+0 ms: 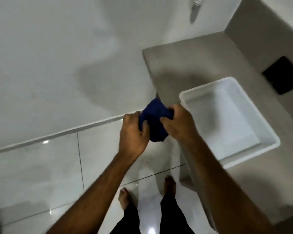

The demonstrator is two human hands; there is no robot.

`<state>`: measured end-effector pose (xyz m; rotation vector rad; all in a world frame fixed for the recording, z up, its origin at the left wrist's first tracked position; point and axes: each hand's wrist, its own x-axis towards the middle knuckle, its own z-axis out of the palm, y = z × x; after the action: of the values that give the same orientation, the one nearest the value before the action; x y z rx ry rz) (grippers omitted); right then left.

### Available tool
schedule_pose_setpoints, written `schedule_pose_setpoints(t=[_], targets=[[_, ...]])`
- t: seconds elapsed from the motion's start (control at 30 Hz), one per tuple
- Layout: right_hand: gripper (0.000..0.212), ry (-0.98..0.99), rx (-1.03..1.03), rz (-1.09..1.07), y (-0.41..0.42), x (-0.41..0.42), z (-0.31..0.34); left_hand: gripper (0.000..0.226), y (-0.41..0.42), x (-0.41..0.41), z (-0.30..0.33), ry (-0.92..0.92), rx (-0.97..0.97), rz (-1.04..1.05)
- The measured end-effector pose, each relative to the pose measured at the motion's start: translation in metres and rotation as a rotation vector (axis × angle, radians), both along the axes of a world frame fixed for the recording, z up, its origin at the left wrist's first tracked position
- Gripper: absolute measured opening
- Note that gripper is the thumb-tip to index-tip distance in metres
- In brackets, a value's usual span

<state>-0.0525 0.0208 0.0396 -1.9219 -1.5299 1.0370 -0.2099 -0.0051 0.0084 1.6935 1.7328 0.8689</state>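
Left hand (134, 132): curled round near-left side of blue cloth (153, 119). Right hand (177, 122): clenched on right side. Cloth: bunched, long axis pointing away from body, held mid-air beside counter (176, 65) edge. White basin (275, 142): rightward, nearer right hand.

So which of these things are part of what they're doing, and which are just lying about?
In hand: blue cloth, gripped by the left hand and the right hand.
Lying about: white basin, untouched; grey counter under it; black square plate; silvery fitting on the wall.
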Motion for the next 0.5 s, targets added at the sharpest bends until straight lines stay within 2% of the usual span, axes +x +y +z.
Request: schedule_pose_setpoints(t=[0.1, 0.17, 0.3, 0.37, 0.5], targets=[[0.029, -0.014, -0.112, 0.084, 0.003, -0.062, -0.08, 0.041, -0.02, -0.055, -0.079, 0.196, -0.121, 0.121], [0.033, -0.036, -0.2, 0.077, 0.001, -0.086, -0.15, 0.052, -0.027, -0.081, -0.144, 0.314, -0.173, 0.075], [0.033, -0.129, -0.36, 0.042, -0.004, -0.105, -0.318, 0.068, -0.041, -0.116, -0.316, 0.575, -0.341, -0.062], [0.031, -0.188, -0.435, 0.045, -0.008, -0.104, -0.417, 0.073, -0.053, -0.127, -0.412, 0.636, -0.434, -0.105], [0.029, -0.247, -0.627, 0.107, -0.02, -0.091, -0.602, 0.077, -0.073, -0.132, -0.6, 0.701, -0.49, -0.245]])
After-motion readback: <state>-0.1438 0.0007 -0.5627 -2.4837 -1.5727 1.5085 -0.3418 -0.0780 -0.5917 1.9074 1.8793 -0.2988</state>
